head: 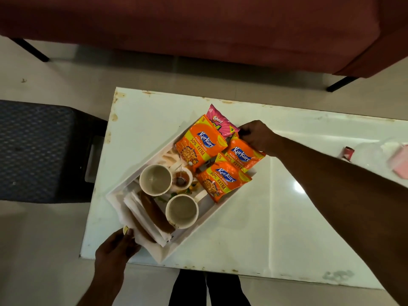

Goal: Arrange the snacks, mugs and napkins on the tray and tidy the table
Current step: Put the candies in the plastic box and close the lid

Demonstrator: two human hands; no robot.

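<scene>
A white tray (215, 214) sits turned at an angle on the white table (276, 228). It holds two cream mugs (155, 180) (182, 211), a small bowl with a strainer (182, 178), folded white napkins (143, 214) with a brown object across them, three orange Kurkure packets (199, 143) (244, 154) (221, 181) and a pink Bingo packet (220, 121). My left hand (117, 250) grips the tray's near corner by the napkins. My right hand (257, 135) holds the tray's far corner beside the snack packets.
A maroon sofa (198, 27) on dark legs stands beyond the table. A dark stool (44, 151) is left of the table. At the table's right end lie a small red object (348, 153), white wrapping (371, 155) and something pink (400, 162).
</scene>
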